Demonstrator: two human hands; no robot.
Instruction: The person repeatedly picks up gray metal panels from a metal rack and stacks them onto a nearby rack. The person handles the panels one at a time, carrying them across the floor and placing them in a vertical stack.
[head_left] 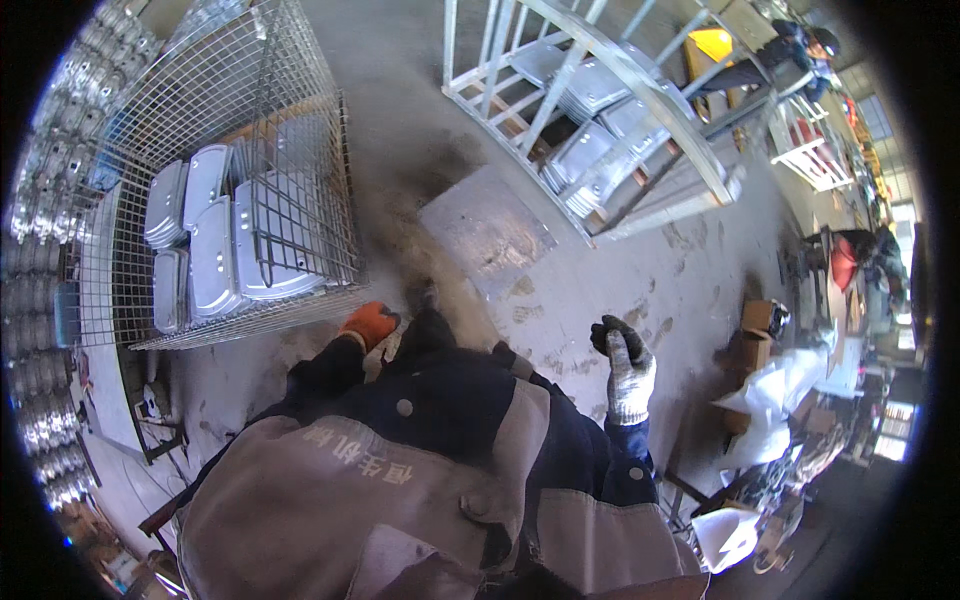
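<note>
Orange-gloved left hand (370, 325) hangs near the wire basket (338, 200), white-gloved right hand (628, 370) well apart; fingers part-curled, grip unclear on both! Inside the basket, smooth silvery-grey panels (211, 262) show rounded corners, stacked.

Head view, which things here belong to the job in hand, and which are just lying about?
Likely the job's, judging by nearness to the hands and matching contents:
left hand, orange glove, near the cage
right hand, pale glove
plates inside the cage
rack, holding similar plates

Probably just lying about:
flat sheet on the floor
white sheeting
</note>
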